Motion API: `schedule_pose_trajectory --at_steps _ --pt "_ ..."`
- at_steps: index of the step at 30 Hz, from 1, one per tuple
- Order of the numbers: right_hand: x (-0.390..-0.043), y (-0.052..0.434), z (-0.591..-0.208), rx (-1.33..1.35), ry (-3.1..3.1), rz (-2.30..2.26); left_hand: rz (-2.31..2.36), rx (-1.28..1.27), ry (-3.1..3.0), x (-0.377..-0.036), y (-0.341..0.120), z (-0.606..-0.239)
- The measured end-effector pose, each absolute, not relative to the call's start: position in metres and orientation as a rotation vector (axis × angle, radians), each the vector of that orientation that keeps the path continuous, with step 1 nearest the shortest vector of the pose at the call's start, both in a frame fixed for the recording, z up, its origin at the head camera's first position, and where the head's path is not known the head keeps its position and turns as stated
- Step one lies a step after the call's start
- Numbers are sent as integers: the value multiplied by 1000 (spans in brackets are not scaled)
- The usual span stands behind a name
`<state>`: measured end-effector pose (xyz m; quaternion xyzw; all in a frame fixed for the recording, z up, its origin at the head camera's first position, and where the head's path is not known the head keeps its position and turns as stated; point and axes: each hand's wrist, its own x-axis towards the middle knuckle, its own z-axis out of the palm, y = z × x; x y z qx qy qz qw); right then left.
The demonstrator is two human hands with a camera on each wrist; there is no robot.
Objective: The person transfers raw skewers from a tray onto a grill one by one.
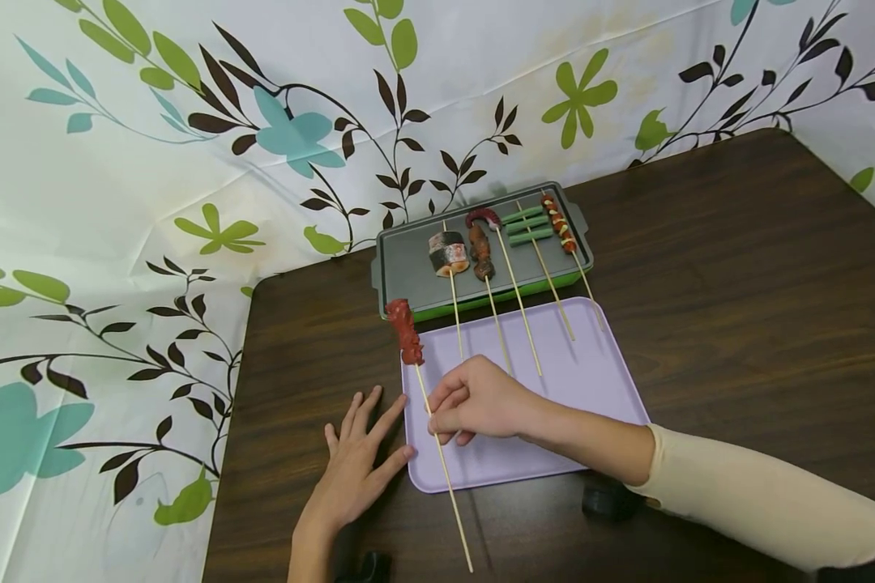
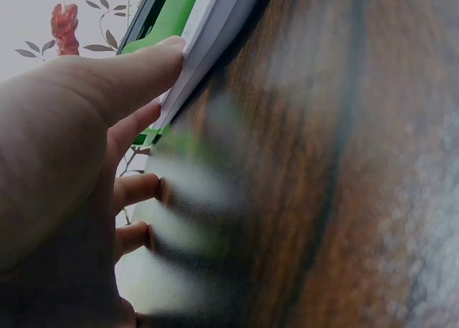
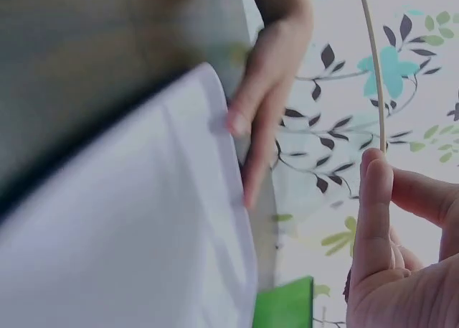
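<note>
My right hand [image 1: 474,401] pinches the long wooden stick of a red meat skewer [image 1: 406,332], lifted over the left edge of the lilac tray [image 1: 598,380]. In the right wrist view the stick [image 3: 371,62] runs up past my thumb and fingers [image 3: 376,199]. My left hand [image 1: 357,465] lies flat on the dark wooden table [image 1: 736,267], fingers spread, its thumb touching the tray's left edge [image 2: 208,41]. Beyond the tray stands a grey grill pan [image 1: 408,271] bearing several skewers: a fish roll [image 1: 448,253], dark meat [image 1: 480,247], green sticks [image 1: 528,225] and a mixed one [image 1: 558,221].
A floral cloth [image 1: 189,162] hangs behind and to the left of the table. The skewer sticks from the pan reach out over the tray's far half. Small dark objects [image 1: 608,498] sit at the near table edge under my right forearm.
</note>
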<state>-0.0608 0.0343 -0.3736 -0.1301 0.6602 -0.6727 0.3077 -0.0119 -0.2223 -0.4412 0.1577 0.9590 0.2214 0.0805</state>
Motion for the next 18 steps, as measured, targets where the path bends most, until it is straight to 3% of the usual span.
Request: schedule_pose_trajectory --at_steps 18 --pt "-142 26 -347 -112 1885 -1682 661 470 2871 -13 -222 -441"
